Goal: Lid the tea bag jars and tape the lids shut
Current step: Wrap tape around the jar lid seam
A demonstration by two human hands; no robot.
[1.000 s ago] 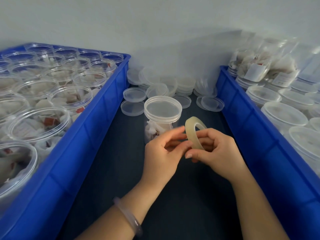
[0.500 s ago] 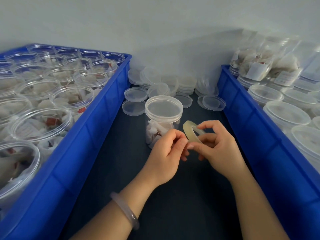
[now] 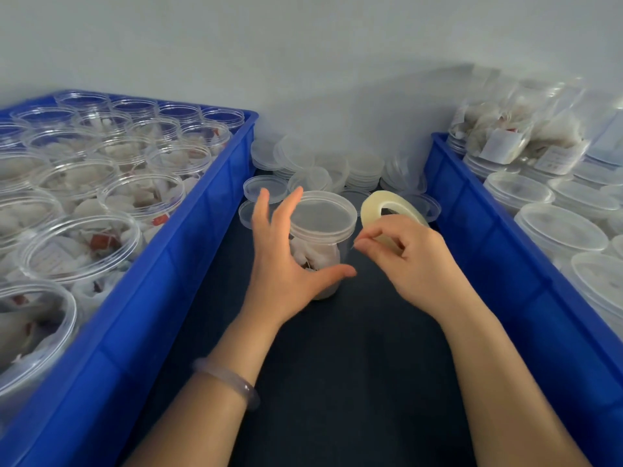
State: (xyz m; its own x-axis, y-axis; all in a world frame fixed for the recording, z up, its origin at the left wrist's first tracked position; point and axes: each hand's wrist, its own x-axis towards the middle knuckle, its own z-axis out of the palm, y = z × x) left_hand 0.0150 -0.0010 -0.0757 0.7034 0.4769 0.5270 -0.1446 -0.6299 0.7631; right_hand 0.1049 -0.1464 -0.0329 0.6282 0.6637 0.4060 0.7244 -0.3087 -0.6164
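Lidded tea bag jar [image 3: 317,254] upright on dark mat [image 3: 354,365].
Left hand [image 3: 283,264] spreads relaxed fingers around it, gripping nothing; right hand [image 3: 414,261] pinches tape roll [image 3: 371,205] just beside the lid [image 3: 322,214].

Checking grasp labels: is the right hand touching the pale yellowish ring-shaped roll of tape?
Touching. Head view: the right hand grips the pale yellowish tape roll, its fingers curled round the ring's lower part.

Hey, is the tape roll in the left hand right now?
No, the right hand grips the tape roll, while the left hand is spread open at the lidded jar.
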